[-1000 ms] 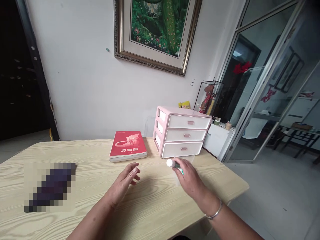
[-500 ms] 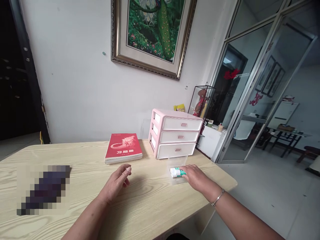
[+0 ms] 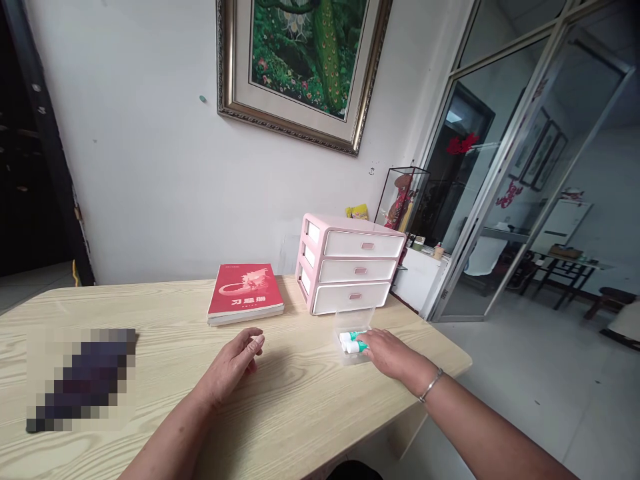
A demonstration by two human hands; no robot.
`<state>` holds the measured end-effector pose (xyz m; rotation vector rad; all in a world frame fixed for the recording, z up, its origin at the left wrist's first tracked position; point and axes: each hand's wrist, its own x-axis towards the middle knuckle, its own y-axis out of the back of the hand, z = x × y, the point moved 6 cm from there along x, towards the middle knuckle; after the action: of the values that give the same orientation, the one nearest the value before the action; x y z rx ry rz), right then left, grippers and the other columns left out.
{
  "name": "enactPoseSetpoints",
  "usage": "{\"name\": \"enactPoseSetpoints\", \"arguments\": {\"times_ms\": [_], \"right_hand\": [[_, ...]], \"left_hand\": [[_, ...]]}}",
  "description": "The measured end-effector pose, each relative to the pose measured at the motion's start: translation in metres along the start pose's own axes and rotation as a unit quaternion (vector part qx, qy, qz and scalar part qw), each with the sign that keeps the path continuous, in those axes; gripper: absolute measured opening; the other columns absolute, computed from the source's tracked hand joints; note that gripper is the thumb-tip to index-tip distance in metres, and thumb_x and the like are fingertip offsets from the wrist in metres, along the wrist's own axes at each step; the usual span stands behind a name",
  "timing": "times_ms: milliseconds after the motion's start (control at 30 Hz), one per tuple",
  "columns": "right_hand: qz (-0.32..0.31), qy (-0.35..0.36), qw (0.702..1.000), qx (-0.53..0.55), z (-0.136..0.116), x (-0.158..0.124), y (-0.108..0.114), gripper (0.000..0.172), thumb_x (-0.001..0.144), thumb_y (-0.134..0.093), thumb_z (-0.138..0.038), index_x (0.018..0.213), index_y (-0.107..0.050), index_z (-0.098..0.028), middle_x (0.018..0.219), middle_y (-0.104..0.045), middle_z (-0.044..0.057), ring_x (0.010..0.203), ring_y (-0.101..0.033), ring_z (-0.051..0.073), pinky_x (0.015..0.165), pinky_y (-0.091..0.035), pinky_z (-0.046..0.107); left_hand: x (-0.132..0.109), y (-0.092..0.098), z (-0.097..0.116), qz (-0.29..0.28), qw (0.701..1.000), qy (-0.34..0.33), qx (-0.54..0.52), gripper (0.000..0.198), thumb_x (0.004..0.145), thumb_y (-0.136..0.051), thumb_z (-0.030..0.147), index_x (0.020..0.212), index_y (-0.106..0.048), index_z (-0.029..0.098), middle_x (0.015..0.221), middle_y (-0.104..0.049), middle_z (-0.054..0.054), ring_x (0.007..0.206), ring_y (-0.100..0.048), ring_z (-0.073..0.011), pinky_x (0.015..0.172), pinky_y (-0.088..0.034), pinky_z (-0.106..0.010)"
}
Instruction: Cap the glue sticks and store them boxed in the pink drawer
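My right hand (image 3: 389,351), with a bracelet at the wrist, closes its fingers on a white-and-green glue stick (image 3: 354,347) lying in a small clear plastic box (image 3: 349,359). Another white-and-green glue stick (image 3: 351,337) lies just behind it in the same box. The box's clear lid (image 3: 353,319) stands raised at the back, close in front of the drawer unit. My left hand (image 3: 233,363) hovers over or rests on the table left of the box, fingers loosely curled and apart, holding nothing. My right fingertips are partly hidden.
A pink-and-white drawer unit (image 3: 356,272) stands behind the box, its drawers closed. Left of it lies a thick red book (image 3: 245,291). A dark pixelated object (image 3: 85,380) lies on the left of the wooden table (image 3: 165,313). The table's right edge runs beyond my right hand.
The glue stick in my right hand has gone slightly lower and settled beside the other, which now shows behind it. The left hand keeps its place. The whole view has shifted slightly.
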<state>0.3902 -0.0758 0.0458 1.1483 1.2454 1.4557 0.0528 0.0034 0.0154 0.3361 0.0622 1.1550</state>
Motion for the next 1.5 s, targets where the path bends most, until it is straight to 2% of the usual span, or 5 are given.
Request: {"name": "enactPoseSetpoints", "arguments": {"times_ms": [500, 833, 1000, 1300, 1500], "right_hand": [[0.107, -0.018, 0.991, 0.072, 0.001, -0.013, 0.000, 0.029, 0.086, -0.054, -0.017, 0.112, -0.066, -0.020, 0.114, -0.065, 0.010, 0.110, -0.057, 0.025, 0.099, -0.042, 0.039], [0.150, -0.024, 0.986, 0.073, -0.008, -0.023, -0.010, 0.021, 0.087, -0.051, -0.010, 0.087, -0.067, -0.023, 0.089, -0.063, 0.004, 0.093, -0.055, 0.022, 0.086, -0.043, 0.036], [0.153, 0.012, 0.984, 0.092, -0.048, -0.017, -0.006, 0.021, 0.092, -0.049, -0.016, 0.084, -0.067, -0.023, 0.084, -0.062, 0.004, 0.086, -0.054, 0.020, 0.080, -0.041, 0.034], [0.202, 0.114, 0.953, 0.197, -0.149, -0.002, -0.021, 0.015, 0.090, -0.056, -0.015, 0.091, -0.067, -0.025, 0.087, -0.062, 0.002, 0.088, -0.054, 0.020, 0.082, -0.042, 0.035], [0.235, 0.160, 0.911, 0.299, -0.189, -0.001, -0.017, 0.020, 0.087, -0.059, -0.015, 0.100, -0.066, -0.028, 0.096, -0.063, 0.003, 0.095, -0.056, 0.022, 0.090, -0.045, 0.039]], "left_hand": [[-0.002, -0.004, 0.006, -0.024, 0.998, -0.017, 0.048, 0.050, 0.089, -0.039, 0.063, 0.099, -0.062, 0.019, 0.085, -0.064, -0.005, 0.066, -0.058, -0.0194, 0.064, -0.046, -0.030], [-0.004, -0.006, 0.009, -0.013, 0.998, -0.024, 0.053, 0.045, 0.088, -0.045, 0.062, 0.085, -0.061, 0.020, 0.079, -0.064, -0.002, 0.065, -0.058, -0.0189, 0.060, -0.042, -0.027], [-0.005, -0.008, 0.011, -0.011, 0.997, -0.033, 0.076, 0.044, 0.088, -0.046, 0.060, 0.088, -0.063, 0.020, 0.077, -0.063, -0.002, 0.070, -0.058, -0.0205, 0.065, -0.044, -0.029], [-0.009, -0.003, 0.014, 0.105, 0.994, -0.023, -0.003, 0.066, 0.082, -0.058, 0.056, 0.137, -0.049, 0.019, 0.130, -0.059, -0.015, 0.124, -0.052, -0.0294, 0.099, -0.044, -0.040], [-0.019, -0.001, 0.008, 0.112, 0.990, -0.034, -0.080, 0.049, 0.083, -0.060, 0.056, 0.110, -0.064, 0.015, 0.113, -0.067, -0.012, 0.111, -0.060, -0.0275, 0.099, -0.045, -0.041]]}}
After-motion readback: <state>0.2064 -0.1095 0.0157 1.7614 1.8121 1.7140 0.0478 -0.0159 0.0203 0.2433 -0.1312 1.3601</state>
